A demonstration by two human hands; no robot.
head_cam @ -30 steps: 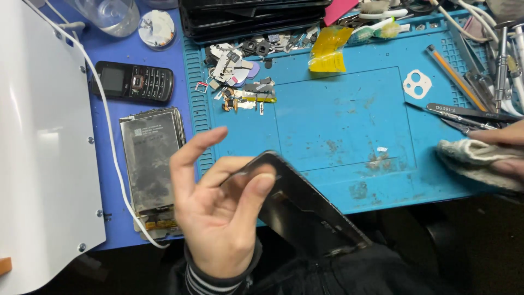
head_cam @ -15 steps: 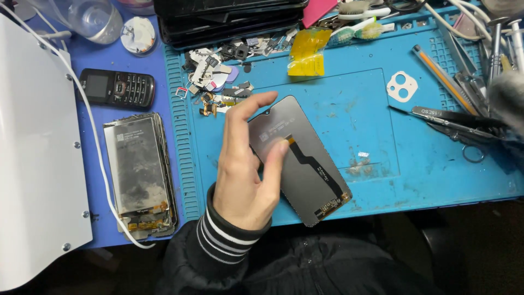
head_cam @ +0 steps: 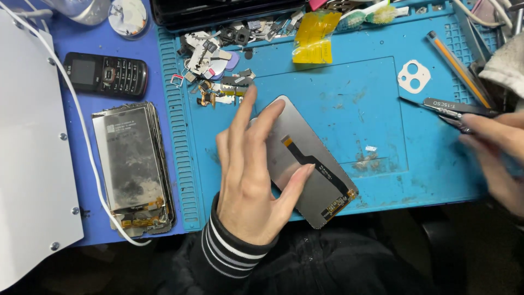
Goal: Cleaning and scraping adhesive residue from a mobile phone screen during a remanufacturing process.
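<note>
Lowered since a moment ago: phone screen panel (head_cam: 305,164), now back side up on the blue repair mat (head_cam: 349,82), left hand (head_cam: 251,180) spread wide across its left edge. Right hand (head_cam: 494,147) now in view at the mat's right edge, pinching black tweezers (head_cam: 453,108). Beside the mat on the worktop (head_cam: 76,38): stacked old panels (head_cam: 131,164), keypad phone (head_cam: 103,74).

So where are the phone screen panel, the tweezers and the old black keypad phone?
Phone screen panel (head_cam: 319,180): head view, on its grey back beside the flex cable.
Tweezers (head_cam: 450,106): head view, on the dark shaft.
Black keypad phone (head_cam: 103,74): head view, on its keypad.
</note>
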